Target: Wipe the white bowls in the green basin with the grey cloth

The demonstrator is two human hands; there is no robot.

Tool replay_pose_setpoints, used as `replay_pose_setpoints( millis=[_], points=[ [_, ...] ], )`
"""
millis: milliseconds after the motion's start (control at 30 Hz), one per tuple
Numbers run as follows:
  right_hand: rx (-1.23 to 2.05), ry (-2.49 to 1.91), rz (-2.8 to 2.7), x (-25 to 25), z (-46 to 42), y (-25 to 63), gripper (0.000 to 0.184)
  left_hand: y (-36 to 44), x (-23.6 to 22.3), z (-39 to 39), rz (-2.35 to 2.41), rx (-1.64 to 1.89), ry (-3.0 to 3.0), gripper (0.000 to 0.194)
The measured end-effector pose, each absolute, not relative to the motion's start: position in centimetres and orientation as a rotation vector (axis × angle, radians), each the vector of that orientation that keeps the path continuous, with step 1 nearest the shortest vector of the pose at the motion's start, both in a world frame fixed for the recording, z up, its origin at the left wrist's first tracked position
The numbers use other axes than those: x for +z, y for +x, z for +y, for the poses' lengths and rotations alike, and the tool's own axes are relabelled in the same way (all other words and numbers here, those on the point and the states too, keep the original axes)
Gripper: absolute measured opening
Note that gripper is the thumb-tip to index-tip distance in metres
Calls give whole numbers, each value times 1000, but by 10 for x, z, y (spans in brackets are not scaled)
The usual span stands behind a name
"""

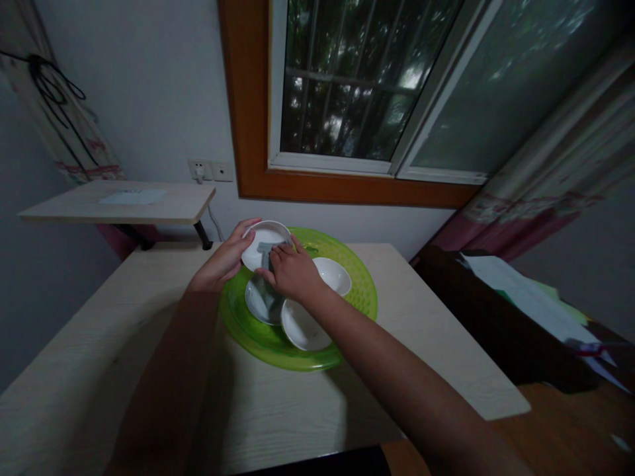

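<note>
My left hand grips the rim of a white bowl, thumb over the edge, and holds it tilted toward me above a green basin. Inside that bowl, my right hand presses a grey cloth against the inner surface, fingers closed on it. Below the hands, in the basin, sit a white bowl on the left, another at the front partly covered by my right forearm, and a third at the right.
The basin stands on a pale wooden table. A raised shelf with a paper is at the back left. Behind are wall sockets and a barred window. Papers lie on dark furniture at the right.
</note>
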State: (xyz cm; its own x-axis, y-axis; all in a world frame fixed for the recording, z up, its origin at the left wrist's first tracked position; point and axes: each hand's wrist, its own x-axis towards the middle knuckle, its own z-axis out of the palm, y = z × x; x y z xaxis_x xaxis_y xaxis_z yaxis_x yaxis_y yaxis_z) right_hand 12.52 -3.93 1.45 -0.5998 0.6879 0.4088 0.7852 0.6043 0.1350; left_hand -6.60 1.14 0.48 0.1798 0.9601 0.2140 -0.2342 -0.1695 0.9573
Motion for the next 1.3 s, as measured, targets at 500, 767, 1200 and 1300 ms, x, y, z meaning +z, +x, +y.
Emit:
replay_pose_setpoints(
  millis=[500, 767, 1200, 1300],
  points=[
    [-438, -1196, -2475, 11, -36, 128, 65, -64, 7, 6, 749, 1255, 1228, 50],
    [-452, -1211, -2544, 18, -40, 126, 58, -66, 9, 4, 785, 1266, 1235, 55],
    [-152, -859, -2718, 16, -43, 124, 63, -62, 11, 4, 788, 1353, 1176, 49],
    [-124, -823, -2707, 16, -43, 124, 67, -61, 13, 2, 797, 1358, 1145, 48]
  ],
)
